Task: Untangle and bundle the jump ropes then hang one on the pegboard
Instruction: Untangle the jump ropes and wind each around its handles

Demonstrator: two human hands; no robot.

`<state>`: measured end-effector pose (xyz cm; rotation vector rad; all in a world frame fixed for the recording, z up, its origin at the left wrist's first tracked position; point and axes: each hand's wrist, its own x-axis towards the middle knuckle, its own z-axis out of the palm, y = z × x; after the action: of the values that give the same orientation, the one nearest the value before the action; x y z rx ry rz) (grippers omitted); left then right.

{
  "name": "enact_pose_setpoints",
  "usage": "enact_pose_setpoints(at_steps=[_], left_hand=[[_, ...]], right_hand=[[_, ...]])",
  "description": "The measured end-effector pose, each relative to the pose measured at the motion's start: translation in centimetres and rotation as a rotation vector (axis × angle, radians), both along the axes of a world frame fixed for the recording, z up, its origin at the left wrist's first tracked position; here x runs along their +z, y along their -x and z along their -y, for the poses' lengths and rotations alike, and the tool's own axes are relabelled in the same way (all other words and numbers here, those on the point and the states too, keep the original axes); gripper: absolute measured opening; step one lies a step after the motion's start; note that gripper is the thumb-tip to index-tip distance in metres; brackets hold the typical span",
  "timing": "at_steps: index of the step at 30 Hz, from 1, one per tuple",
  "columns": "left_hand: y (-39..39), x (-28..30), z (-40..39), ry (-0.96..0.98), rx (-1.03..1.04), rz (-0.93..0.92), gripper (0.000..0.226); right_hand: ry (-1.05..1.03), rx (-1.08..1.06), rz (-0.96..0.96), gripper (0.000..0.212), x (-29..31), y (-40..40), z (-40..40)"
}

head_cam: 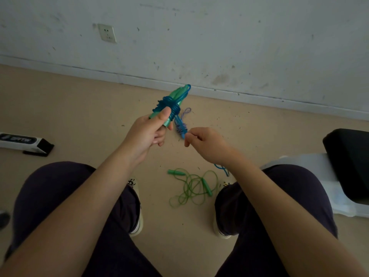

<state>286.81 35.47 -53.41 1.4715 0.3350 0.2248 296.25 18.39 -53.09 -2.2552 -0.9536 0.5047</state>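
Observation:
My left hand grips a bundled blue jump rope by its teal handles, thumb pressed just below the blue coils wound around them. The bundle points up and away toward the wall. My right hand pinches the loose blue end of that rope just below the bundle. A blue-and-white braided rope lies on the floor behind it. A green jump rope with green handles lies in a loose tangle on the floor between my feet. No pegboard is in view.
I sit with both knees wide over a beige floor. A white wall with a socket is ahead. A white-and-black box lies at left. A black seat on a white base stands at right.

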Motion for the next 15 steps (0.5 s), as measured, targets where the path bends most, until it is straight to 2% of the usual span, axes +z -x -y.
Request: enact_pose_setpoints(at_steps=[5,9,15], left_hand=[[-0.27,0.08,-0.24,-0.018,0.114,-0.056,0.047],[-0.38,-0.29,0.01,-0.047,0.162,-0.096,0.046],[-0.30,0.11,0.28,-0.029,0.175,-0.054,0.045]], right_hand=[[-0.208,-0.115,-0.053,0.013,0.21,0.11,0.04],[-0.239,-0.123,-0.075,0.017,-0.09,0.29,-0.12],[-0.226,-0.137,-0.157,0.028,-0.41,-0.18,-0.34]])
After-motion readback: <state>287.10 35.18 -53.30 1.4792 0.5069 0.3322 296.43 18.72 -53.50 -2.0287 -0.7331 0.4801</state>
